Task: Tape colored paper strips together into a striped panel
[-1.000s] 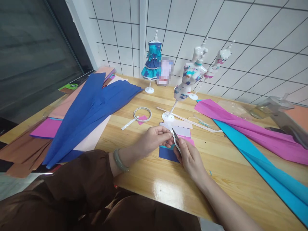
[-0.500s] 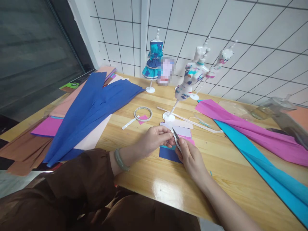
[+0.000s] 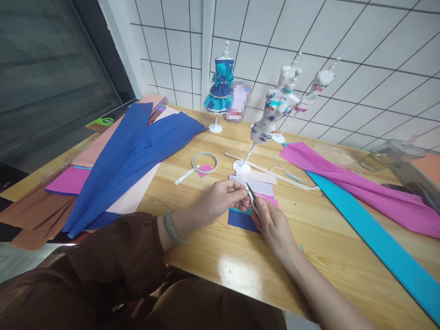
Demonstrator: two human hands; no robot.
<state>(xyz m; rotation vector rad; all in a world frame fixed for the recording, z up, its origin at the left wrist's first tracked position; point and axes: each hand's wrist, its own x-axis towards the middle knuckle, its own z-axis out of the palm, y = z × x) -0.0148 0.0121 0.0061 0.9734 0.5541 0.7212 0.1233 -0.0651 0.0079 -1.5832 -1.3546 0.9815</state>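
My left hand [image 3: 225,198], with a green bangle at the wrist, pinches a narrow white strip [image 3: 253,204] between thumb and fingers. My right hand [image 3: 273,217] is closed around a tool with a dark pointed blade [image 3: 250,189]; the handle is hidden in the palm. The blade tip points up and away, close beside my left fingertips and the strip. Below both hands lies a layered stack of coloured paper pieces, with a lavender piece [image 3: 252,187] at the far end and a dark blue piece [image 3: 242,221] at the near end.
Beyond the hands stand a paint-marked mini mannequin [image 3: 266,121] and a doll form in a blue dress [image 3: 222,87]. A tape roll [image 3: 205,156] lies to the left. Large blue paper [image 3: 137,151] spreads at left; pink paper [image 3: 360,183] and turquoise paper [image 3: 374,247] lie at right.
The turquoise paper at the right now lies flatter and narrower, its loose fold gone. Both hands hold nearly the same position.
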